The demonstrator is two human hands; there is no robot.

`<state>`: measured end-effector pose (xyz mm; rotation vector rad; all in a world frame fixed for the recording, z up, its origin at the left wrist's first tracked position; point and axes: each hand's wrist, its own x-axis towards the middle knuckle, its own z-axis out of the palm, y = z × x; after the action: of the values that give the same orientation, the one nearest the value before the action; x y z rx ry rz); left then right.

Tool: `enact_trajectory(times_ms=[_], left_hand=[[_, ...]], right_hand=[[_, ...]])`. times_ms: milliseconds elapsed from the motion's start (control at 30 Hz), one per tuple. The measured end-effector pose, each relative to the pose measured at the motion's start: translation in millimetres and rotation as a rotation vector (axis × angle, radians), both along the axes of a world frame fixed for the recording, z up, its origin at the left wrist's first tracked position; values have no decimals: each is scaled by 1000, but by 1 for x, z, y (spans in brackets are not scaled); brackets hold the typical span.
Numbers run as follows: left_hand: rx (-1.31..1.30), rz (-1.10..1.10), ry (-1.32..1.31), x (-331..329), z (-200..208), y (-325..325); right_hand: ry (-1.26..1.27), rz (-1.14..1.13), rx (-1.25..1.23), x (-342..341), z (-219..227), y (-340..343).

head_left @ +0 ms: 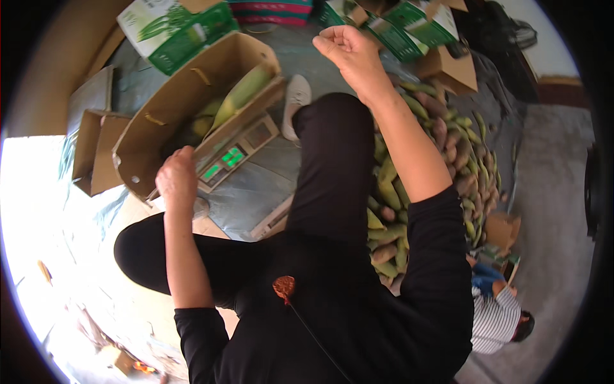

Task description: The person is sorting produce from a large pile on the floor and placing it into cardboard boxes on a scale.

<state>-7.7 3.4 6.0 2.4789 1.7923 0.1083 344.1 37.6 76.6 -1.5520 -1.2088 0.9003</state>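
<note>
My left hand (177, 178) is closed at the near edge of a long open cardboard box (147, 137), its fingertips partly hidden at the wall. Inside the box lie several long pale-green, gourd-like vegetables (242, 95). A digital scale (225, 161) with a green lit display shows beside and partly beneath the box. Out ahead, my right hand (348, 54) is raised above the grey floor covering, fingers loosely curled with the thumb near them. Nothing shows in that hand. It is nearest to the green-and-white cartons (409, 29) at the far side.
A large pile of green and reddish-brown long vegetables (448, 147) spreads beside my right arm. Another green-and-white carton (176, 32) stands at the far left. Smaller brown boxes (96, 150) sit left of the long box. A person in a striped shirt (495, 317) is at the lower right.
</note>
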Motion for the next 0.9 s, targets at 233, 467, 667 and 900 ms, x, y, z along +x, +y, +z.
enact_trajectory(times_ms=[233, 467, 667, 900], left_hand=[[-61, 14, 1, 12, 3, -2], [-115, 42, -9, 14, 7, -2], [-147, 49, 16, 21, 3, 2], [-58, 23, 0, 13, 11, -6]], right_hand=[[-410, -235, -190, 131, -86, -109], [-402, -537, -593, 205, -192, -284], [-365, -741, -873, 213, -253, -339], [-133, -842, -746, 204, -312, -314]])
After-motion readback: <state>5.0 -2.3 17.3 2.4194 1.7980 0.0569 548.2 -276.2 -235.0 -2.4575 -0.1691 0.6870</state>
